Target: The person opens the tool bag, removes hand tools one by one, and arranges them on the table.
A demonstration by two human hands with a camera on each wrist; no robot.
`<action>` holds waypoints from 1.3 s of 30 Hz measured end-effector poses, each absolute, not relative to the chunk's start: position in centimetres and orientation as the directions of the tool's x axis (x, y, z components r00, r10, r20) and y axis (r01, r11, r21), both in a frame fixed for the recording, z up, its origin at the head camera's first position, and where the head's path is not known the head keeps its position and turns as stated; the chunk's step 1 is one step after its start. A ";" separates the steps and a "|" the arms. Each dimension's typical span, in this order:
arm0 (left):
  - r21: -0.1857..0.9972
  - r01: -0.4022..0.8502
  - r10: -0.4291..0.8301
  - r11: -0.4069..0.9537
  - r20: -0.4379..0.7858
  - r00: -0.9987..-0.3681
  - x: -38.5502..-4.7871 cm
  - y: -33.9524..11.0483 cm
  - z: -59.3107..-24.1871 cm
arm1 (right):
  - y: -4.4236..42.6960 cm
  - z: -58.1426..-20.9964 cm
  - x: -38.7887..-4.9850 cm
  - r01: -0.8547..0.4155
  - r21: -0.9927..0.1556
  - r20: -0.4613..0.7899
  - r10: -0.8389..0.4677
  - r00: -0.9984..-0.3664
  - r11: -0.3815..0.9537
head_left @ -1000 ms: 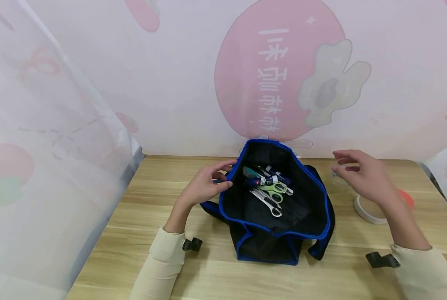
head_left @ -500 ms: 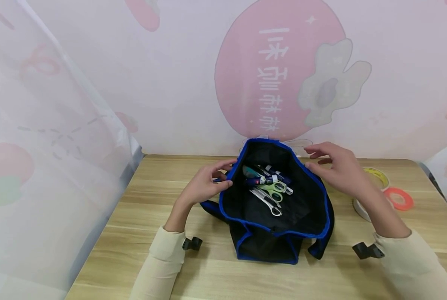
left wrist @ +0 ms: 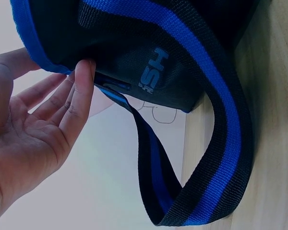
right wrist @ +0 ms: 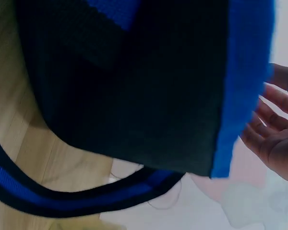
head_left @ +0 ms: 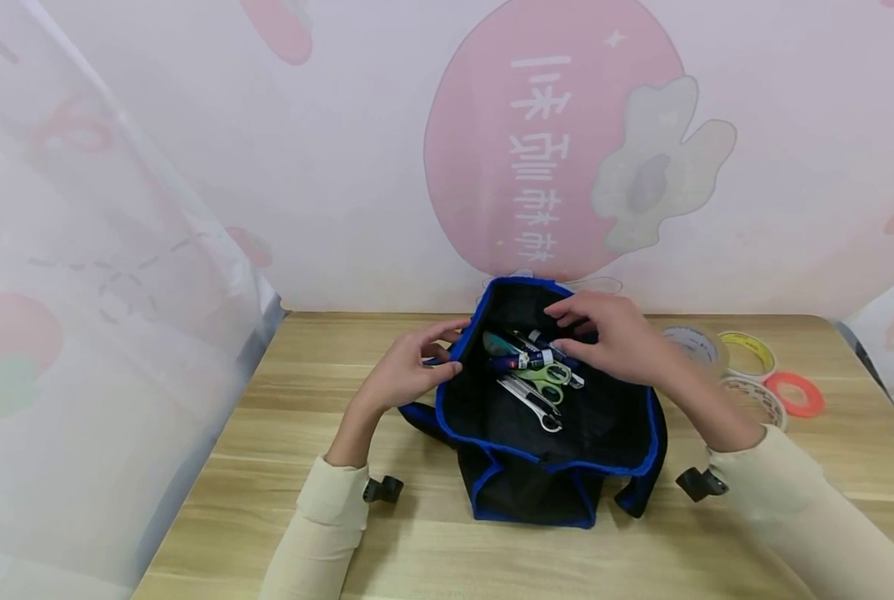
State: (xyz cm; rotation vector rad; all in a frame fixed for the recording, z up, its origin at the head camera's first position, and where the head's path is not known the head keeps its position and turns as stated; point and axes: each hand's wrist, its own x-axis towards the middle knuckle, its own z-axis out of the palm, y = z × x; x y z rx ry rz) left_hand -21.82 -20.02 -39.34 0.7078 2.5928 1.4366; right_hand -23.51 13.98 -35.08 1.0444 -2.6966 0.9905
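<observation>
Currently pinches the left rim of the black bag (head_left: 591, 433) between thumb and fingers of the left hand (head_left: 405, 371), holding the mouth wide, upright on the wooden table (head_left: 402, 554). Hovers over that mouth with the right hand (head_left: 617, 340), with fingers bent and parted from the thumb, gripping nothing visible; cannot tell about contact with the dark blue tubes (head_left: 508, 364) close by. Could well nick a fingertip on the green scissors (head_left: 541, 379) or the white-handled tool (head_left: 545, 417), because of the loose jumble on the bag's floor. Might also drag the right rim down with the right forearm (head_left: 709, 410), tilting the bag and sliding the contents into a heap, especially upon any slackening of the left pinch. Could snag the left wrist in the looped strap (left wrist: 226, 124) and tug everything sideways. Might bump the nearby tape rolls (head_left: 751, 342) too, on a careless wide swing.
</observation>
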 end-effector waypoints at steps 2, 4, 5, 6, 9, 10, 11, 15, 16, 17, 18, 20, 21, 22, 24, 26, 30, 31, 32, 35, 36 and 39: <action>0.822 0.350 0.439 0.449 0.139 -0.888 -21.8 -20.0 -39.3 | 13.4 -35.4 -23.9 -0.633 -0.536 0.264 -0.601 -0.754 0.559; 0.823 0.349 0.438 0.449 0.138 -0.888 -21.8 -20.1 -39.4 | 12.8 -35.9 -24.3 -0.643 -0.511 0.231 -0.630 -0.742 0.571; 0.823 0.350 0.439 0.448 0.138 -0.888 -21.8 -20.1 -39.4 | 12.5 -36.2 -24.5 -0.648 -0.497 0.212 -0.643 -0.736 0.577; 0.823 0.349 0.438 0.448 0.138 -0.888 -21.8 -20.1 -39.4 | 12.2 -36.5 -24.6 -0.653 -0.484 0.193 -0.656 -0.729 0.583; 0.826 0.346 0.438 0.445 0.136 -0.889 -21.7 -20.1 -39.4 | 11.6 -37.3 -25.2 -0.667 -0.445 0.146 -0.687 -0.712 0.597; 0.827 0.345 0.438 0.443 0.136 -0.889 -21.7 -20.1 -39.4 | 11.4 -37.6 -25.3 -0.670 -0.441 0.133 -0.695 -0.706 0.597; 0.828 0.345 0.439 0.442 0.136 -0.888 -21.6 -20.1 -39.4 | 11.3 -37.9 -25.5 -0.671 -0.439 0.123 -0.700 -0.703 0.597; 0.830 0.343 0.439 0.439 0.135 -0.888 -21.6 -20.1 -39.4 | 10.9 -39.2 -26.3 -0.678 -0.430 0.088 -0.720 -0.688 0.596; 0.830 0.344 0.439 0.439 0.136 -0.888 -21.5 -20.0 -39.4 | 10.8 -39.5 -26.5 -0.677 -0.429 0.076 -0.723 -0.687 0.598; 0.829 0.346 0.439 0.439 0.138 -0.888 -21.5 -20.0 -39.3 | 10.7 -39.7 -26.6 -0.673 -0.428 0.064 -0.723 -0.688 0.603; 0.829 0.347 0.439 0.439 0.139 -0.887 -21.5 -20.0 -39.3 | 10.7 -40.0 -26.7 -0.668 -0.428 0.051 -0.722 -0.690 0.609; 0.827 0.353 0.443 0.438 0.144 -0.885 -21.5 -20.0 -39.3 | 10.6 -40.4 -26.8 -0.656 -0.427 0.028 -0.716 -0.697 0.622; 0.826 0.357 0.445 0.437 0.147 -0.883 -21.5 -20.0 -39.3 | 10.5 -40.5 -26.8 -0.646 -0.430 0.016 -0.711 -0.703 0.630; 0.824 0.360 0.447 0.437 0.149 -0.882 -21.5 -20.0 -39.3 | 10.5 -40.7 -26.9 -0.637 -0.435 0.005 -0.706 -0.709 0.636; 0.825 0.362 0.450 0.434 0.150 -0.880 -21.5 -20.0 -39.3 | 10.4 -40.9 -26.9 -0.619 -0.445 -0.015 -0.696 -0.718 0.647; 0.826 0.363 0.453 0.431 0.151 -0.879 -21.6 -20.0 -39.3 | 10.3 -41.2 -26.9 -0.613 -0.448 -0.024 -0.695 -0.719 0.650; 0.823 0.368 0.456 0.432 0.152 -0.877 -21.6 -20.0 -39.3 | 10.1 -41.7 -26.9 -0.592 -0.469 -0.036 -0.684 -0.728 0.655; 0.821 0.371 0.458 0.434 0.153 -0.876 -21.6 -20.0 -39.3 | 10.1 -41.8 -26.9 -0.591 -0.471 -0.032 -0.682 -0.730 0.655; 0.819 0.372 0.458 0.436 0.153 -0.875 -21.7 -20.0 -39.3 | 10.1 -41.9 -27.0 -0.583 -0.477 -0.032 -0.677 -0.736 0.657; 0.816 0.374 0.459 0.441 0.153 -0.875 -21.7 -20.0 -39.3 | 9.9 -42.4 -27.0 -0.591 -0.472 -0.011 -0.675 -0.738 0.654; 0.817 0.373 0.460 0.440 0.152 -0.875 -21.7 -20.0 -39.4 | 9.8 -42.5 -27.1 -0.595 -0.471 -0.001 -0.675 -0.738 0.652; 0.821 0.370 0.461 0.436 0.149 -0.875 -21.8 -19.9 -39.4 | 9.7 -42.7 -27.1 -0.614 -0.463 0.038 -0.678 -0.734 0.639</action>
